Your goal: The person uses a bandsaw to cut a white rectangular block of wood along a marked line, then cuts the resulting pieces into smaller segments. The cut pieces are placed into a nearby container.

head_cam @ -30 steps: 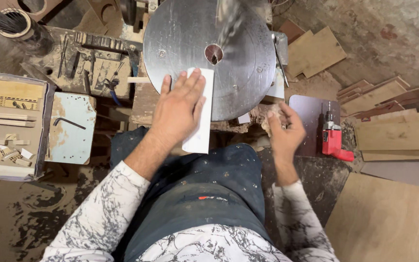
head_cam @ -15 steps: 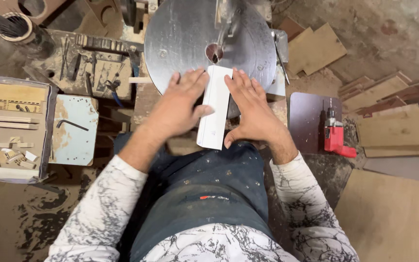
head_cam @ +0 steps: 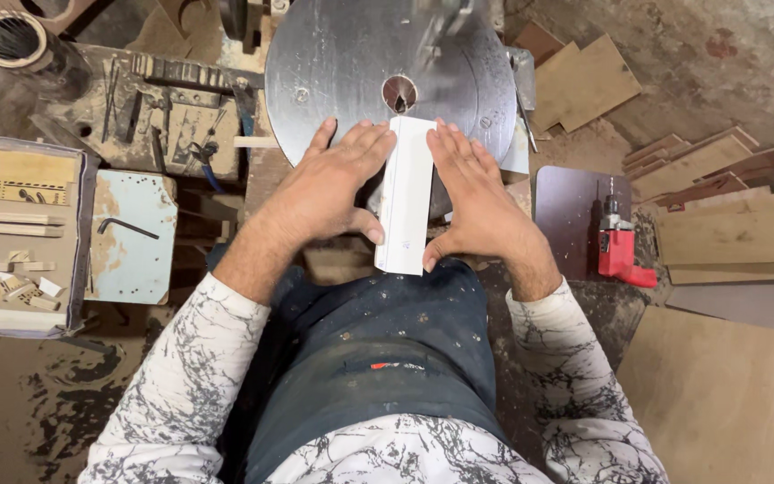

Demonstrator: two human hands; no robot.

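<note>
Both hands lie flat with no closed grip, palms down and fingers stretched out, pinning a narrow white board (head_cam: 404,195) between them. Left hand (head_cam: 326,186) presses against the board's left edge with the thumb tucked near its lower end, and right hand (head_cam: 477,199) does the same on the right edge.

That board lies lengthwise on the round grey metal saw table (head_cam: 342,63), its far end sitting just below the small hole in the middle where the thin blade (head_cam: 399,100) comes up, and its near end hangs off the table edge toward the person's lap.

Off to the right there's a red power drill (head_cam: 618,244) on a dark panel, with wooden planks (head_cam: 727,229) stacked beside it. On the left, a tray of small wood offcuts (head_cam: 6,260).
</note>
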